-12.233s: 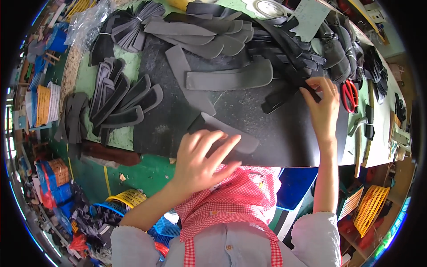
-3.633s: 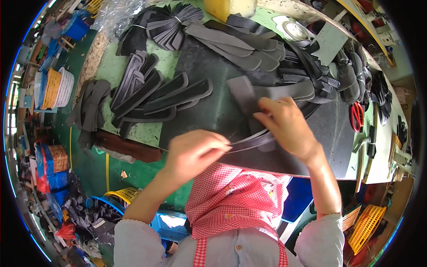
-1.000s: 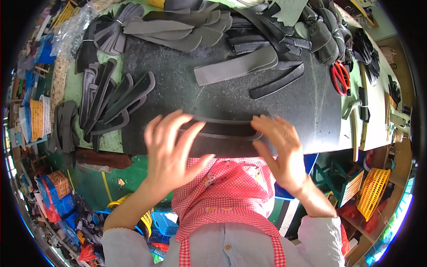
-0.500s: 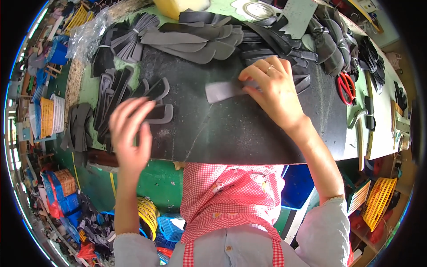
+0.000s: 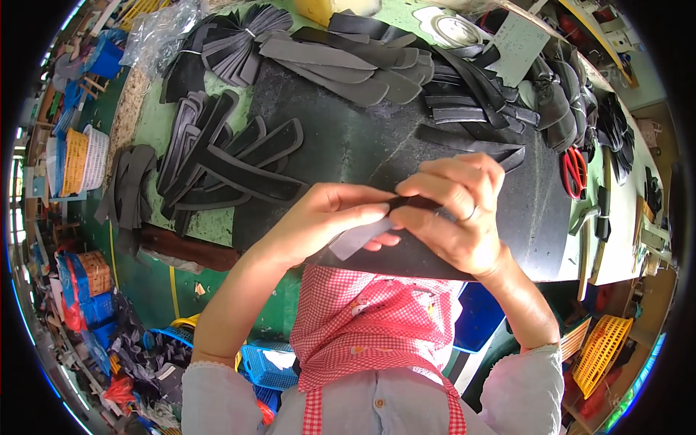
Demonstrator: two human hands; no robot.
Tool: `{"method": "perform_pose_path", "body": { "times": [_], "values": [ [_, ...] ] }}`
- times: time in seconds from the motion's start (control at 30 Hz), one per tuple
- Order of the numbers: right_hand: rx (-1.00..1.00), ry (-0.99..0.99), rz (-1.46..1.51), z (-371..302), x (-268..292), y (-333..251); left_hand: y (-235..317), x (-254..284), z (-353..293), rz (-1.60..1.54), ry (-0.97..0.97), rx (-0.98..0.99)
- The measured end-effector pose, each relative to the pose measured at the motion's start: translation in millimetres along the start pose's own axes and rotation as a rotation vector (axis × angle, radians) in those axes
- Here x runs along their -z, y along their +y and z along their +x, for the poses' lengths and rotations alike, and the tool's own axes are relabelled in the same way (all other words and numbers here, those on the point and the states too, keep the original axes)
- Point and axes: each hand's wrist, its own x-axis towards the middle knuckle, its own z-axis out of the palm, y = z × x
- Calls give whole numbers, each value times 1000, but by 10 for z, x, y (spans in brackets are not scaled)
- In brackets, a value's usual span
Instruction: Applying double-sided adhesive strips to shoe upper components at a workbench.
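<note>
Near the front edge of the table, both hands pinch a grey and black strip [image 5: 355,243] of thin, leather-like material. My left hand [image 5: 315,216] is closed on it from the left, and the grey end slopes down below the fingers. My right hand [image 5: 460,217], with a ring on one finger, grips the dark upper end. The fingers cover its middle. Left of the hands lies a loose pile of black strips with grey edges [image 5: 254,177]. Beyond my right hand, more dark strips [image 5: 471,141] rest on the black work mat [image 5: 319,145].
Bundles of grey and black pieces [image 5: 355,61] line the far side of the table. Red-handled scissors [image 5: 574,172] lie at the right, near a hammer-like tool [image 5: 584,217]. Grey strips [image 5: 130,188] hang at the left edge. Blue baskets [image 5: 268,362] stand below the table.
My left hand has come from the pile on the left to the strip. My right hand has drawn the strip nearer the front edge. The view has shifted slightly.
</note>
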Motion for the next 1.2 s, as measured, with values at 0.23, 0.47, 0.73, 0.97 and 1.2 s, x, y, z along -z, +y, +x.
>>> {"method": "perform_pose_path", "body": {
  "times": [0.23,0.47,0.73,0.97,1.2],
  "values": [
    [-142,-68,260,48,212,-95,221,511,-613,281,548,-349],
    [-574,-121,262,279,-128,555,369,195,-720,539,295,-118],
    [-708,-302,-11,-280,484,401,-382,-99,-248,1402,606,-572],
    [-600,-325,-145,-558,648,378,-511,-14,-706,1531,536,-730],
    [-1204,-310,829,-79,178,-423,-915,-44,-848,1660,470,-492]
  ]
}}
